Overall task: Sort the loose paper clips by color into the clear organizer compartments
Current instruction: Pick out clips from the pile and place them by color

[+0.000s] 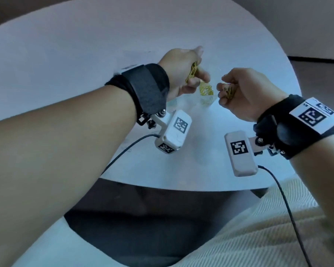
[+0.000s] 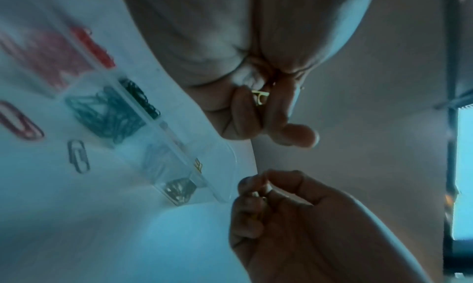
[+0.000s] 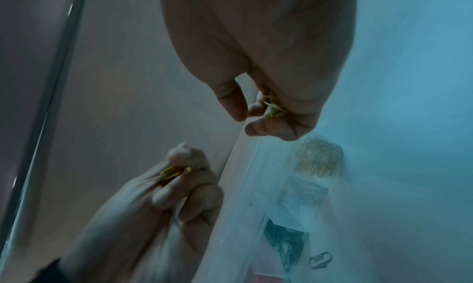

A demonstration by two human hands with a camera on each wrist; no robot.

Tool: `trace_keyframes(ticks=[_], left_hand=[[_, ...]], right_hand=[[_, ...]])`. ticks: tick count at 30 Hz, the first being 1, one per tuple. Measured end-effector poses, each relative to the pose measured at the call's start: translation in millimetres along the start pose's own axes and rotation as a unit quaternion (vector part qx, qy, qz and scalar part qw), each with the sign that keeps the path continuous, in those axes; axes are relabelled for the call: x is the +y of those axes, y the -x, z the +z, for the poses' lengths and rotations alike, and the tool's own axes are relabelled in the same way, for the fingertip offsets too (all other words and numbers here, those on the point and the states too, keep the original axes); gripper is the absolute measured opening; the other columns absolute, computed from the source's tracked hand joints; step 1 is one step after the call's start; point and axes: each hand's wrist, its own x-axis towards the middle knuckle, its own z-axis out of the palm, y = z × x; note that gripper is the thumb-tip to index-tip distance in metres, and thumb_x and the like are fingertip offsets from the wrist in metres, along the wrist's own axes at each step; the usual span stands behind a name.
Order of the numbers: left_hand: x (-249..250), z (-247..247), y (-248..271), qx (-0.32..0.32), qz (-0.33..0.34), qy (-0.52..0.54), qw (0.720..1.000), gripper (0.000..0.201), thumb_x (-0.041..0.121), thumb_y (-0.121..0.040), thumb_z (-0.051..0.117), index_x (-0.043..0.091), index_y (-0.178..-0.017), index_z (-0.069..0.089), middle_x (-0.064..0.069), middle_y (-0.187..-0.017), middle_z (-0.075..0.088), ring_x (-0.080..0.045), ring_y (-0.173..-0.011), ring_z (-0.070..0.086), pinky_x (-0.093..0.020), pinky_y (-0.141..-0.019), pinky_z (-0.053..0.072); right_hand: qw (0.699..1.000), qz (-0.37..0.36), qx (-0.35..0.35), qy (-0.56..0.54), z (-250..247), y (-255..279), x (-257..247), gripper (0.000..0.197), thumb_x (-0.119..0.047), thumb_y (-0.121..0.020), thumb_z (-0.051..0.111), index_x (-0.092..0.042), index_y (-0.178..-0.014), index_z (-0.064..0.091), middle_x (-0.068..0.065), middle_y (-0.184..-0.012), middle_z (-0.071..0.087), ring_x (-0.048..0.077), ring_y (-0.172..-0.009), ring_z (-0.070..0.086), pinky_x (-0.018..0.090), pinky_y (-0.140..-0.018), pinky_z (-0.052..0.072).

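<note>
With red, dark and yellow compartments of the organizer (image 2: pixel 163 162) already stocked, we were nearly done. Our left hand (image 1: pixel 183 74) and right hand (image 1: pixel 245 93) each clutched yellow clips (image 1: pixel 228 91); at lower left of the left wrist view, a grey clip (image 2: pixel 79 155) lay loose.

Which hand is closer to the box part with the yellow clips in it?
Left. The left hand holds yellow clips right above the yellow compartment, almost touching. The right hand, also gripping yellow clips, hangs off to its side.
</note>
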Motion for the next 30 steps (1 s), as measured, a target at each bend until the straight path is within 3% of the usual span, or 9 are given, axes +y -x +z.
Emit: trace_keyframes(ticks=[4,6,10,15,18,20,23,26,30], left_hand=[[-3,12,-15,0.056,-0.061,0.051,0.995,0.02,0.018,-0.101,0.039,0.011,-0.084,0.046,-0.004,-0.061,0.049,-0.01,-0.04,0.036,-0.017,-0.041,0.028],[-2,19,-20,0.086,-0.088,0.011,0.992,0.019,0.015,-0.097,0.042,0.011,-0.08,0.048,-0.002,-0.06,0.042,-0.01,-0.042,0.034,-0.016,-0.04,0.026],[5,32,-26,0.109,-0.096,-0.083,0.986,0.021,0.017,-0.093,0.047,0.012,-0.073,0.052,0.0,-0.059,0.039,-0.012,-0.047,0.036,-0.017,-0.043,0.028],[7,45,-30,0.105,-0.06,-0.059,0.991,0.01,0.015,-0.091,0.051,0.005,-0.09,0.055,-0.006,-0.073,0.05,-0.017,-0.062,0.05,-0.02,-0.052,0.044],[2,50,-33,0.078,-0.06,-0.043,0.994,0.029,0.022,-0.092,0.055,0.006,-0.116,0.055,-0.01,-0.093,0.057,-0.02,-0.083,0.059,-0.025,-0.072,0.055],[-2,48,-34,0.054,-0.077,-0.06,0.994,0.034,0.029,-0.091,0.056,0.008,-0.118,0.056,-0.009,-0.103,0.059,-0.021,-0.093,0.06,-0.029,-0.084,0.054],[-4,39,-32,0.037,-0.078,-0.057,0.995,0.038,0.034,-0.091,0.057,0.009,-0.119,0.057,-0.007,-0.117,0.058,-0.023,-0.112,0.055,-0.036,-0.098,0.048],[0,24,-20,0.042,-0.041,-0.046,0.997,0.03,0.029,-0.094,0.055,0.009,-0.116,0.06,-0.008,-0.117,0.061,-0.023,-0.107,0.059,-0.035,-0.091,0.053],[0,-2,4,0.042,0.043,-0.115,0.992,0.017,0.014,-0.094,0.05,0.009,-0.098,0.066,-0.007,-0.082,0.067,-0.022,-0.069,0.064,-0.027,-0.065,0.055]], right_hand=[[0.999,0.022,0.0,-0.032,1,-2,-6,0.015,-0.019,-0.091,0.055,-0.007,-0.099,0.049,0.011,-0.086,0.051,0.02,-0.067,0.05,0.025,-0.06,0.049],[0.997,0.021,-0.007,-0.069,1,-3,-9,0.027,-0.024,-0.091,0.059,-0.005,-0.108,0.053,0.014,-0.097,0.054,0.023,-0.081,0.059,0.027,-0.075,0.058],[0.995,0.016,-0.033,-0.095,4,-6,-14,0.052,-0.039,-0.089,0.061,-0.003,-0.123,0.049,0.023,-0.127,0.05,0.034,-0.114,0.057,0.034,-0.094,0.053],[0.997,0.019,-0.027,-0.074,8,-7,-13,0.056,-0.053,-0.091,0.055,-0.007,-0.122,0.046,0.019,-0.136,0.042,0.03,-0.124,0.048,0.034,-0.1,0.046],[0.998,-0.023,0.012,-0.063,9,-8,-15,0.048,-0.05,-0.095,0.051,-0.016,-0.128,0.049,0.013,-0.124,0.051,0.024,-0.107,0.055,0.031,-0.091,0.049],[0.996,-0.059,0.047,-0.05,8,-7,-16,0.04,-0.046,-0.096,0.049,-0.018,-0.125,0.051,0.01,-0.12,0.054,0.021,-0.107,0.056,0.03,-0.092,0.048],[0.992,-0.099,0.067,-0.036,9,-4,-15,0.024,-0.042,-0.097,0.048,-0.019,-0.104,0.055,0.012,-0.126,0.055,0.022,-0.112,0.058,0.03,-0.091,0.05],[0.985,-0.155,0.078,-0.002,12,-1,-12,0.021,-0.034,-0.096,0.049,-0.017,-0.107,0.057,0.007,-0.113,0.063,0.018,-0.096,0.065,0.029,-0.081,0.054],[0.953,-0.272,0.071,0.11,21,4,0,0.009,-0.015,-0.084,0.051,-0.015,-0.08,0.06,-0.002,-0.06,0.06,0.015,-0.052,0.053,0.024,-0.051,0.042]])
